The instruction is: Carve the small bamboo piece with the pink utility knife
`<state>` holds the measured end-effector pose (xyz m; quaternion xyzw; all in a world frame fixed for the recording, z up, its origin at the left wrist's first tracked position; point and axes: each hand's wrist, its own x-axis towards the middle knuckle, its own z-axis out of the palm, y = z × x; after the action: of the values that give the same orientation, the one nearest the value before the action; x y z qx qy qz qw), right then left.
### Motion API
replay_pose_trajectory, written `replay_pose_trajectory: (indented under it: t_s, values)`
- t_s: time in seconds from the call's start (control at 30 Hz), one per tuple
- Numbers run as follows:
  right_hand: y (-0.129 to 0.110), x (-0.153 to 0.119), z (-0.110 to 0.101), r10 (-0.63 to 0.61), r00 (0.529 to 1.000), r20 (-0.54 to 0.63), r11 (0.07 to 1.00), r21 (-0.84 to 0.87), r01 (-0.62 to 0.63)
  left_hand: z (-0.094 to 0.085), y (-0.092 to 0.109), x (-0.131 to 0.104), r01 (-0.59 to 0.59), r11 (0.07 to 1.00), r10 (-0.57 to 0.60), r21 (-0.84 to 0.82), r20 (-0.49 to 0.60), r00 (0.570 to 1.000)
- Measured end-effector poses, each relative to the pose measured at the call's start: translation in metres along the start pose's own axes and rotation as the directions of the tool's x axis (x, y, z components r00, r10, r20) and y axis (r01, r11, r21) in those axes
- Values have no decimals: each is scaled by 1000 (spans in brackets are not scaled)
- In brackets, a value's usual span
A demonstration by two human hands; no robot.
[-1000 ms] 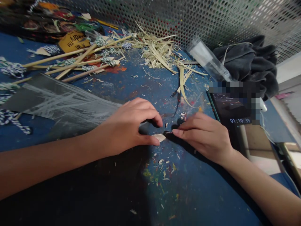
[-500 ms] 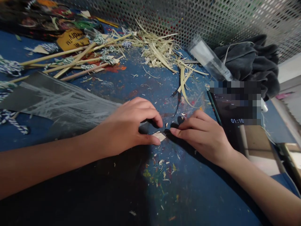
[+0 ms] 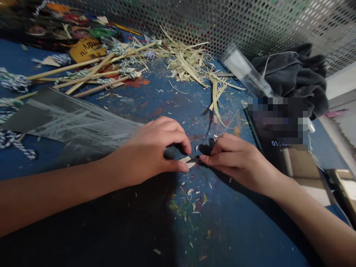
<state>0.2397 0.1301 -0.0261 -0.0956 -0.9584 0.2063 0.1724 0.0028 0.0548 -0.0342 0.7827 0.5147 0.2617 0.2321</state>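
Note:
My left hand [image 3: 155,148] rests on the blue tabletop with thumb and fingers curved, holding down a small pale piece of wood [image 3: 184,160]. Its thumb lies along the near edge of the piece, which is partly hidden behind it. From the right, my right hand [image 3: 236,155] is closed in a pinch on a thin dark blade [image 3: 194,160]. The blade's tip lies over the pale piece, and its other end is hidden in the fingers. Tiny pale shavings [image 3: 190,192] are scattered just in front of the hands.
Wooden sticks [image 3: 91,76] wrapped with striped cord lie at the back left, beside a scratched dark sheet [image 3: 83,115]. A heap of shavings [image 3: 185,65] sits by the perforated metal panel [image 3: 194,22]. On the right are a phone [image 3: 274,152], a clear packet [image 3: 246,70] and dark cloth [image 3: 297,74].
My right hand has dropped slightly and turned, and the blade now reaches over the pale piece of wood. My left hand has stayed almost in place.

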Motion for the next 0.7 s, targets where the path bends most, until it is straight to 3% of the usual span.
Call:
replay_pose_trajectory:
  t_s: [0.17, 0.23, 0.7]
  values:
    - [-2, -10, 11, -37, 979, -202, 997, -80, 22, 1, -2, -1, -7, 1000, 7, 10, -5, 1000]
    - [-3, -12, 14, -46, 975, -216, 992, -123, 19, 2, -2, -1, -8, 1000, 8, 9, -7, 1000]
    - [-11, 0, -1, 42, 997, 58, 999, 10, -43, 1, -3, -2, 12, 1000, -12, -14, 4, 1000]
